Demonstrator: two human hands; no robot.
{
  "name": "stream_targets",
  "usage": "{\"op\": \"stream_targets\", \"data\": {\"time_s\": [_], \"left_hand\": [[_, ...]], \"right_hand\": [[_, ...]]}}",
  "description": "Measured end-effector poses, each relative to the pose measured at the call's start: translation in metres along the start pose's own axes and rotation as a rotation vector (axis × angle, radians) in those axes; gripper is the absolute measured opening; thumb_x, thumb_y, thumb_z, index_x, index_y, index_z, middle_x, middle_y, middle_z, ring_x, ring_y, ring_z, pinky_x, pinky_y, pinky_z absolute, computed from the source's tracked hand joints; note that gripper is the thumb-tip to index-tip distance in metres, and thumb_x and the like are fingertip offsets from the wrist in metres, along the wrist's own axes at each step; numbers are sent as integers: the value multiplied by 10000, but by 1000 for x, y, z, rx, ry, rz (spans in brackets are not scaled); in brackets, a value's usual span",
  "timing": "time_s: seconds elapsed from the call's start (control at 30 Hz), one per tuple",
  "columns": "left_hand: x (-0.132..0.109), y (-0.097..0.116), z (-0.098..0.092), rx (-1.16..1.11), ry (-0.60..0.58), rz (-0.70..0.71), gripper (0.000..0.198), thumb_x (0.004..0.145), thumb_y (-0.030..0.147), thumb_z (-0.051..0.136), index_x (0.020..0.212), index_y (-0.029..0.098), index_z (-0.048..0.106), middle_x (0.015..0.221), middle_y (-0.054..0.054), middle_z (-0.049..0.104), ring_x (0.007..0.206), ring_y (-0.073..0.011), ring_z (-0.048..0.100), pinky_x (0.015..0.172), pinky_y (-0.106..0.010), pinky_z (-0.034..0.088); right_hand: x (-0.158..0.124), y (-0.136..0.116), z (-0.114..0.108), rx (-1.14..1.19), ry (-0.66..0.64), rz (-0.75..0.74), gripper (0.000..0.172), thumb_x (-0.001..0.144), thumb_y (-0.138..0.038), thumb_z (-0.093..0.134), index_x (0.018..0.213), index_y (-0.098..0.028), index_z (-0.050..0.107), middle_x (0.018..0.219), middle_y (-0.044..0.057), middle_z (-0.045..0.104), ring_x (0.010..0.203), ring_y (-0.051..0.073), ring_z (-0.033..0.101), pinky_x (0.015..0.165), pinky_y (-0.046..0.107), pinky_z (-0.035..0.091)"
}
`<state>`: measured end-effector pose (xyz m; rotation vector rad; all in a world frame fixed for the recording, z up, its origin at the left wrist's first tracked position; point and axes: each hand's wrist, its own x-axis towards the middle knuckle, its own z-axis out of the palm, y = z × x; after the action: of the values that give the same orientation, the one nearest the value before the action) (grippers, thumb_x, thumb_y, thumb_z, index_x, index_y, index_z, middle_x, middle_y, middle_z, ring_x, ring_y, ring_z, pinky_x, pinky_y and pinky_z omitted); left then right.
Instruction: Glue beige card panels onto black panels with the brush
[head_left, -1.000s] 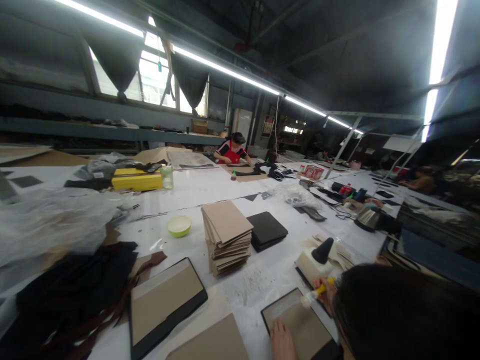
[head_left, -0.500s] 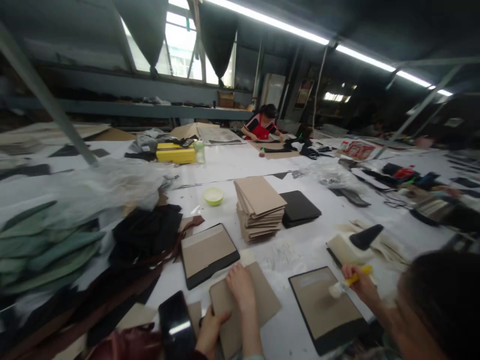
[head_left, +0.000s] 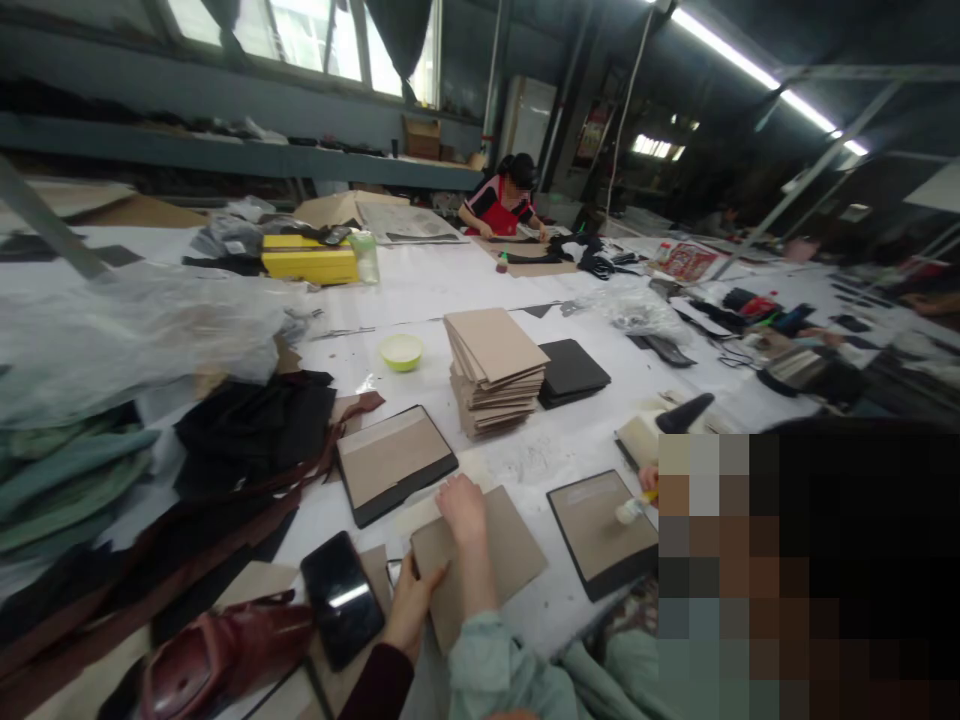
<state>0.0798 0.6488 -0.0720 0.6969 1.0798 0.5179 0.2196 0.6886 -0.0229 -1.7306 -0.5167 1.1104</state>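
Observation:
My left hand (head_left: pixel 409 608), in a dark maroon sleeve, grips the left edge of a grey-brown board (head_left: pixel 450 615), thumb on top. A hand (head_left: pixel 461 505) in a pale green sleeve rests over the same board; the sleeve matches the clothing of the person at my right. A second board (head_left: pixel 517 545) lies beneath it. At the bottom edge shows a small patch of skin, perhaps my right hand (head_left: pixel 511 715), fingers hidden. A dark phone (head_left: pixel 341 600) lies left of my left hand. Above it is a black-bordered panel (head_left: pixel 397 460) with a board on it.
The person at my right holds a yellow brush (head_left: pixel 630 508) over another black-edged panel (head_left: pixel 604 525). A stack of boards (head_left: pixel 495 350), black sheets (head_left: pixel 574 370) and a green bowl (head_left: pixel 402 352) stand ahead. A dark red leather item (head_left: pixel 225 650) and dark fabric (head_left: pixel 251 425) lie at left.
The view has shifted, so things appear higher and farther left. More of both sleeves shows. My left hand still grips the board, and the other hand remains over it.

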Motion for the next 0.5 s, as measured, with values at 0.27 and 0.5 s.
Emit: {"op": "stream_targets", "data": {"time_s": [0.27, 0.5], "left_hand": [[-1, 0, -3, -36, -44, -60, 607, 817, 206, 687, 1379, 226, 459, 1195, -119, 664, 1045, -208, 670, 951, -324, 519], [-6, 1, -1, 1, -17, -59, 659, 795, 155, 689, 1401, 247, 447, 1177, -111, 677, 1039, -221, 674, 959, -351, 517]], "right_hand": [[24, -10, 8, -77, 158, 28, 273, 968, -352, 583, 991, -81, 606, 938, 16, 613, 834, 123, 589, 724, 242, 524], [5, -45, 11, 47, 33, 132, 344, 1016, -370, 495, 873, -80, 612, 769, -20, 605, 626, 60, 553, 595, 185, 476]]}}
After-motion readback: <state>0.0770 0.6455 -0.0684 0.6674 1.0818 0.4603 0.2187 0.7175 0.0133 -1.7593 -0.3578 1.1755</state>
